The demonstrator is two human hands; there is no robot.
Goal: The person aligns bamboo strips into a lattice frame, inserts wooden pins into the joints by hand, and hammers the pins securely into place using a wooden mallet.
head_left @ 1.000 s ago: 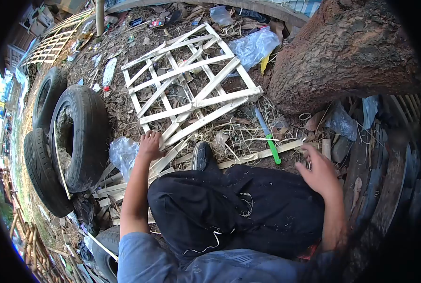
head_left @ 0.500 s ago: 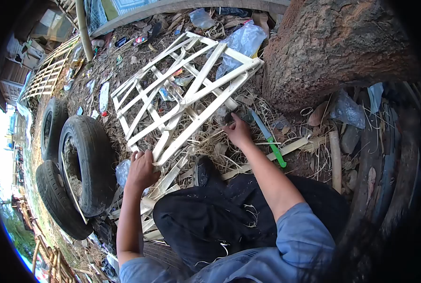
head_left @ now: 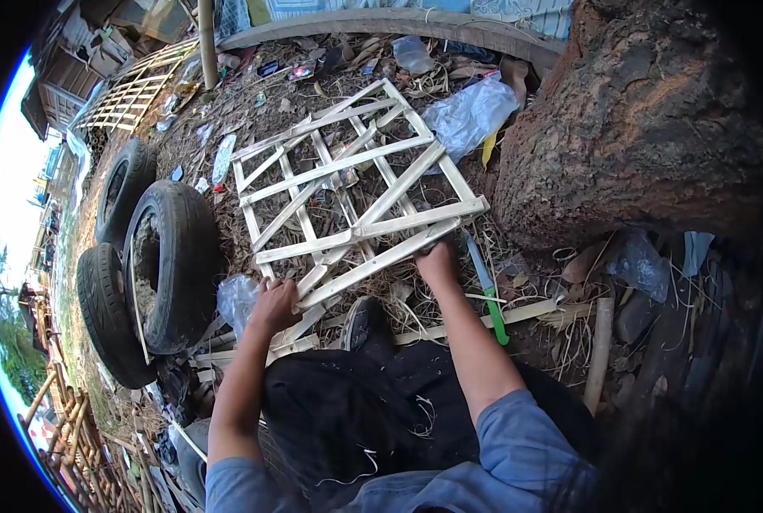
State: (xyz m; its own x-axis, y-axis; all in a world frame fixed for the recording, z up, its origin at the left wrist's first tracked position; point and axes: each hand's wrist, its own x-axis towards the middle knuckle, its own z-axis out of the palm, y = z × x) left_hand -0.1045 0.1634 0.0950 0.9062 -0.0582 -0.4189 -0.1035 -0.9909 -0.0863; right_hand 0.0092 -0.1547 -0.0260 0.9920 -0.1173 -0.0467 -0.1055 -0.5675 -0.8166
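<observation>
A pale lattice frame of bamboo strips (head_left: 338, 180) lies tilted over the littered ground in front of me. My left hand (head_left: 277, 306) grips its near left corner, fingers wrapped round the strip. At the near right edge my right hand (head_left: 438, 262) is closed on the frame, its fingertips partly hidden beneath the strip. Just right of that hand, a knife with a green handle (head_left: 495, 316) rests on the ground. Loose bamboo strips (head_left: 518, 313) lie near my knees and shoe (head_left: 366, 325).
Several old tyres (head_left: 173, 265) stand at the left. A thick tree trunk (head_left: 629, 128) fills the upper right. Plastic bags (head_left: 471, 115) lie behind the frame, a short stick (head_left: 599, 355) at the right. An upright pole (head_left: 207, 43) stands at the back.
My right hand has gone from the open right side to the frame's near edge and closed there. The frame was tilted up, then lowered. My left hand has stayed on its corner.
</observation>
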